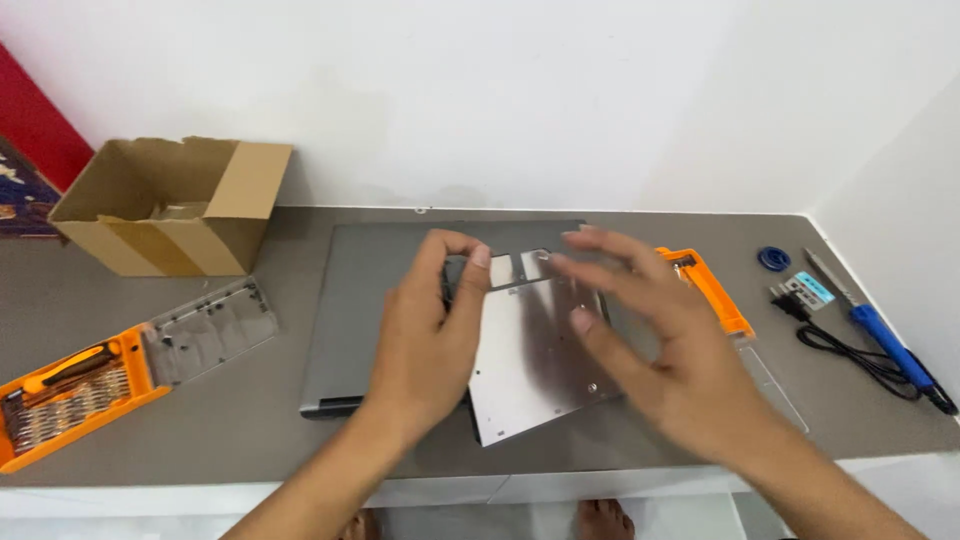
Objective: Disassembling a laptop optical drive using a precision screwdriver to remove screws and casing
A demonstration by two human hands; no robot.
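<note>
My left hand (432,335) pinches the upper left edge of a flat silver metal drive (530,350) and holds it tilted just above a grey closed laptop (370,280). Over the drive's right side my right hand (645,335) hovers with fingers spread and blurred; whether it touches the metal I cannot tell. The laptop lies flat in the middle of the grey table (250,420), partly hidden by both hands and the drive.
An open cardboard box (170,205) stands at the back left. An orange screwdriver-bit case (65,395) with a clear lid (210,330) lies front left. Another orange case (715,290) sits behind my right hand. A blue-handled soldering iron (885,340), black cable (850,350) and small blue ring (773,258) lie at the right.
</note>
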